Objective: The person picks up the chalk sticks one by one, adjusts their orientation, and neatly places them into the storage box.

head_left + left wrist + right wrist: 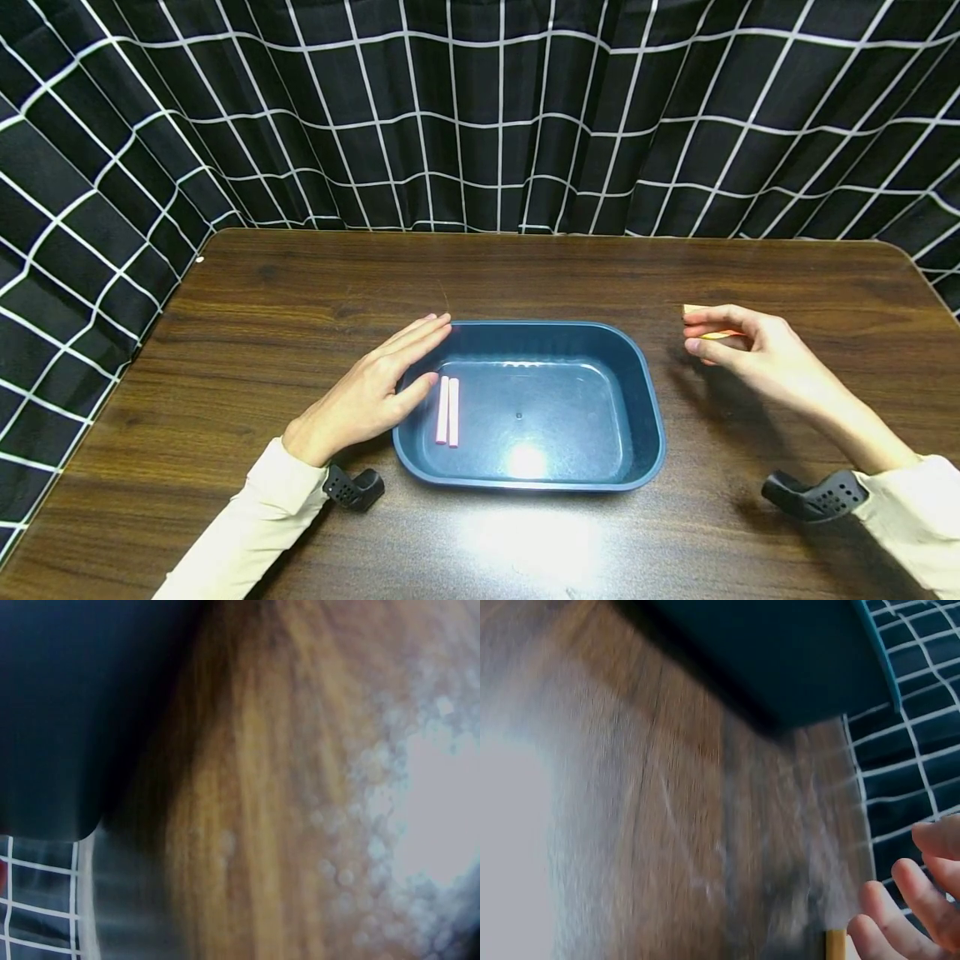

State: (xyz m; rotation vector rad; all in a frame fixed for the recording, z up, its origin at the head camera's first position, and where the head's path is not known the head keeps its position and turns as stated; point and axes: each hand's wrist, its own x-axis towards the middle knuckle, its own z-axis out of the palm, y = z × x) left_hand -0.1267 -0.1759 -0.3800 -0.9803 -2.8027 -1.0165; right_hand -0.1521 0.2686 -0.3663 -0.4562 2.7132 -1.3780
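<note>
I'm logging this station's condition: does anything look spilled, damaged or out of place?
Nothing looks spilled or damaged; two pink sticks lie side by side in the blue tub. Only a small white speck by the far-left corner of the table looks stray, well away from the tub.

Both sleeves (pixel 243 521) are plain cream, and each wristband (pixel 825 498) is black, curved and hole-dotted

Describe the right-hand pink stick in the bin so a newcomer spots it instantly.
On the wood-grain table sits a blue bin with rounded corners. Toward its left end, two slim pink sticks lie side by side. Pick the right-hand stick: it is nearer the bin's middle than its twin.
</note>
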